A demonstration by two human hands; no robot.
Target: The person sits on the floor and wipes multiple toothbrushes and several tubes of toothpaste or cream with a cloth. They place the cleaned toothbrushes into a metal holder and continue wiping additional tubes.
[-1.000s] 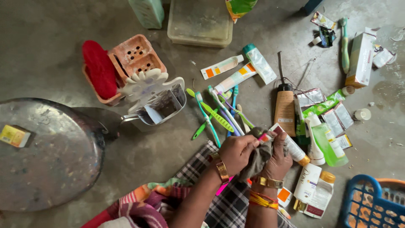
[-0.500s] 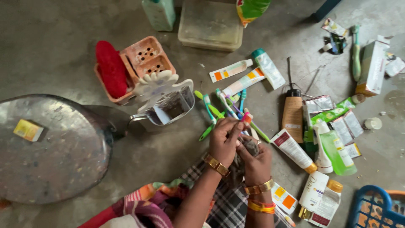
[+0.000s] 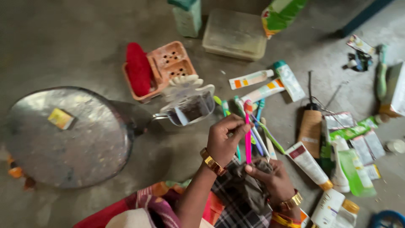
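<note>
Near six o'clock, the left hand (image 3: 223,141) pinches a pink toothbrush (image 3: 247,135) partway up its handle, head pointing to twelve. The right hand (image 3: 274,179) closes on the lower end through a dark cloth (image 3: 247,185), though blur hides the exact contact. Light, stiff and likely slick, the toothbrush is best gripped mid-handle. Other toothbrushes (image 3: 263,135) lie behind it.

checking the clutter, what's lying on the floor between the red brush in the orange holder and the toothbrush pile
In the head view, a white flower-shaped holder with a shiny metal cup lies between the red brush and the toothbrush pile.
</note>
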